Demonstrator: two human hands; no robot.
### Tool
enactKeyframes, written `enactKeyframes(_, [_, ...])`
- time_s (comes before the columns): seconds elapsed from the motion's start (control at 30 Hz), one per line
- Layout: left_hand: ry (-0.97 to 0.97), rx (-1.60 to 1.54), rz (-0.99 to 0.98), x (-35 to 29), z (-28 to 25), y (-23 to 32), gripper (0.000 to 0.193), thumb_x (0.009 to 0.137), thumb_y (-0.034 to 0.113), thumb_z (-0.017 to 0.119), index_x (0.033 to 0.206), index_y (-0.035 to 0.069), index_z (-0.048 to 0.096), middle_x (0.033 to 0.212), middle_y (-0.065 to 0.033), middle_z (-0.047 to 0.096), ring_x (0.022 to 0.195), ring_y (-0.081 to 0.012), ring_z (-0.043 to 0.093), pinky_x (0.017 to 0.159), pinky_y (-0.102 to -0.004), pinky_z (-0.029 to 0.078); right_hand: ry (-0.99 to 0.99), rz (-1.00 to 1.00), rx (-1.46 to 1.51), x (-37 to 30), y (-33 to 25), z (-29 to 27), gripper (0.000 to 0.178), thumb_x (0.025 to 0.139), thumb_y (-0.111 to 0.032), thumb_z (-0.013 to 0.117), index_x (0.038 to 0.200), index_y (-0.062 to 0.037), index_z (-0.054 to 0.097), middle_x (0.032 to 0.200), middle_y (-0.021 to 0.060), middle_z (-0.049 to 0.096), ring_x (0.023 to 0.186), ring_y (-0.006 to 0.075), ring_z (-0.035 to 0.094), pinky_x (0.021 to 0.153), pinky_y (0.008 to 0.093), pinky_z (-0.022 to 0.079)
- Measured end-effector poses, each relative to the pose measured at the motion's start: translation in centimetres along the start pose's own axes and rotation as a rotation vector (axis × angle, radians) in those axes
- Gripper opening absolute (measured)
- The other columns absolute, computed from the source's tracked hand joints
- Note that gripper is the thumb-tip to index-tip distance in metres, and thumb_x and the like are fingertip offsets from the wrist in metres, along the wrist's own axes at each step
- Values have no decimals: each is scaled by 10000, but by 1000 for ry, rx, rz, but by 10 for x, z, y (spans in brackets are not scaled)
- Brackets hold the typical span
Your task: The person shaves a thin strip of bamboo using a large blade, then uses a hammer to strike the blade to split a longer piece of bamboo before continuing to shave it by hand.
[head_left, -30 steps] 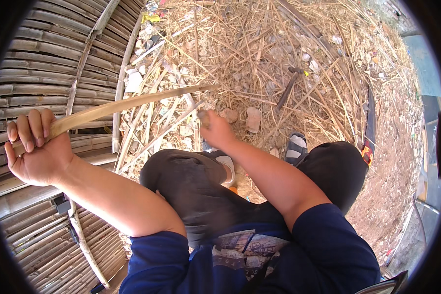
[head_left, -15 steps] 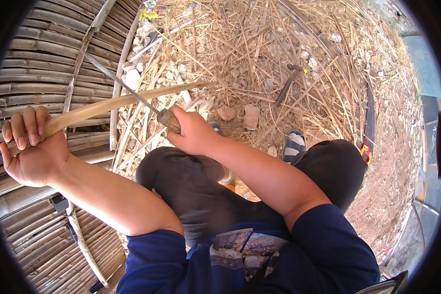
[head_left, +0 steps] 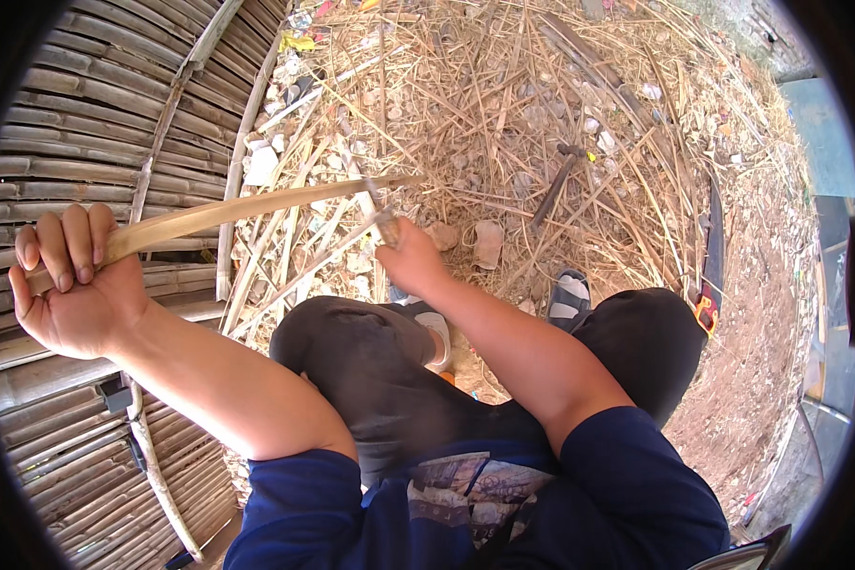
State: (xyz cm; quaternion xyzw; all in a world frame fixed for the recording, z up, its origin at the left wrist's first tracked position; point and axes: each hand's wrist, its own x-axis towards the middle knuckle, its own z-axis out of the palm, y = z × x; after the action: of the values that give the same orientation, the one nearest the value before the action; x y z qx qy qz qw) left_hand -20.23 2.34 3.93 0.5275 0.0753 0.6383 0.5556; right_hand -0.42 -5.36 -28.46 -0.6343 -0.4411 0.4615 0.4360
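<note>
A long, pale bamboo strip (head_left: pixel 242 210) runs from the left toward the middle, its far end tapering to a point. My left hand (head_left: pixel 90 290) grips its near end, palm turned up and fingers curled over it. My right hand (head_left: pixel 416 260) is closed around the wooden handle of a knife (head_left: pixel 387 228). The blade is smeared by motion and points up and away, crossing the strip close to its tapered end. I cannot tell whether blade and strip touch.
A bamboo-slat wall (head_left: pixel 66 157) rises close on my left. Straw, bamboo scraps and stones litter the ground (head_left: pixel 475 123). A dark hammer-like tool (head_left: pixel 556 190) lies ahead, and a saw (head_left: pixel 714 242) with an orange-and-yellow handle lies right of my knee.
My right hand has moved the knife right and slightly forward, from mid-strip toward its tapered end. The blade has swung more upright. My left hand has shifted slightly right with the strip.
</note>
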Motion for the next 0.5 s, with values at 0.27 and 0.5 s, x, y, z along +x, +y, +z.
enactKeyframes(0.27, [13, -22, -6, -2, -4, 1, 162, 893, 234, 553, 785, 119, 518, 586, 32, 340, 509, -106, 276, 533, -276, 269, -173, -289, 34, -26, -83, -1, 359, 821, -179, 674, 1098, -1, 530, 795, 249, 637, 751, 397, 654, 651, 456, 494])
enactKeyframes(0.5, [115, -18, 37, -2, -16, 2, 171, 887, 246, 565, 794, 111, 517, 598, 21, 355, 512, -116, 282, 533, -278, 279, 96, -23, -158, -2, 60, -6, 460, 811, -203, 664, 1215, -8, 561, 975, 257, 670, 923, 406, 662, 818, 476, 509])
